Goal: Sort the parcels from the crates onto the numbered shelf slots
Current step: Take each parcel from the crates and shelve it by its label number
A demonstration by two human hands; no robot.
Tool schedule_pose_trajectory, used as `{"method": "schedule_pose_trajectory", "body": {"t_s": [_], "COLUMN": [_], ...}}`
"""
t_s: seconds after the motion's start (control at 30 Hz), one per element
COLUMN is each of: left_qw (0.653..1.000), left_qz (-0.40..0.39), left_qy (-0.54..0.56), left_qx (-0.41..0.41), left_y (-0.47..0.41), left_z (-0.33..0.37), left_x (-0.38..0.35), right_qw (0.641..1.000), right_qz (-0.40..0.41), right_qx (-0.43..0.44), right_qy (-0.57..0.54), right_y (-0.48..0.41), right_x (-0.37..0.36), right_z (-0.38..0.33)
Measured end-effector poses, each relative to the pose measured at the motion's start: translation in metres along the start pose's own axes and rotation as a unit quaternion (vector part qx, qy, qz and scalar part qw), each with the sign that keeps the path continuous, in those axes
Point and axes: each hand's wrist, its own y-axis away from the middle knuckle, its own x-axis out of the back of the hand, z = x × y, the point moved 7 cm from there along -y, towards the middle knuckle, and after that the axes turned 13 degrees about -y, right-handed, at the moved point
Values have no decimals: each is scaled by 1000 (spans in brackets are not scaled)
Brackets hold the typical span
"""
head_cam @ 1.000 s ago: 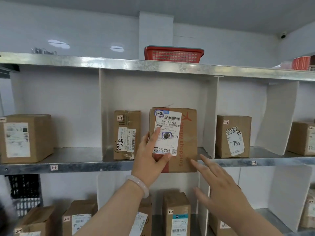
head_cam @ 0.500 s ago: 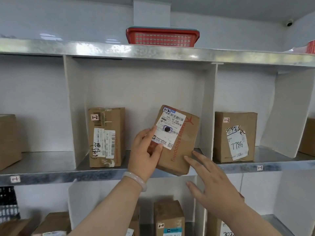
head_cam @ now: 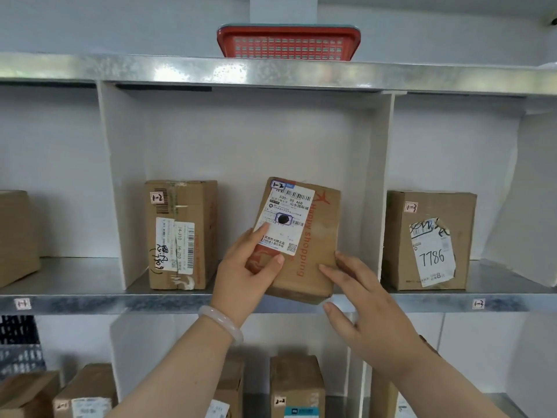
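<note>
A brown cardboard parcel (head_cam: 313,236) with a white label marked 1-2 and orange "Happy shopping" print is tilted at the front of the middle shelf slot (head_cam: 241,146). My left hand (head_cam: 244,273) grips its lower left side, thumb across the front. My right hand (head_cam: 358,294) touches its lower right corner with straight fingers. Another parcel marked 1-2 (head_cam: 180,233) stands upright at the left of the same slot. The metal shelf edge (head_cam: 150,303) runs below both.
A parcel marked 1-3 with "7786" on its label (head_cam: 428,239) stands in the slot to the right. A further box (head_cam: 15,236) sits at far left. A red basket (head_cam: 287,42) lies on the top shelf. Several parcels (head_cam: 297,384) stand on the shelf below.
The held parcel has tipped from upright to a tilt and moved toward the slot. My right hand rose from open air and now touches the parcel's lower right corner. The view shifted right.
</note>
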Motion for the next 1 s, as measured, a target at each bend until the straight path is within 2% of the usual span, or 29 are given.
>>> {"method": "schedule_pose_trajectory", "body": {"t_s": [0.13, 0.3, 0.73, 1.0], "left_qw": [998, 995, 988, 985], "left_qz": [36, 22, 0, -9], "left_qy": [-37, -65, -156, -172], "left_qx": [-40, -67, -22, 1], "left_y": [2, 12, 1, 4], "left_z": [-1, -16, -39, -35], "left_x": [-1, -19, -49, -47], "right_qw": [1000, 999, 996, 994], "right_qz": [-11, -46, -74, -96], "right_qx": [8, 16, -9, -25], "right_qy": [15, 23, 38, 36], "right_y": [-10, -9, -4, 0], "right_x": [-2, -15, -30, -35], "right_z": [4, 13, 32, 37]}}
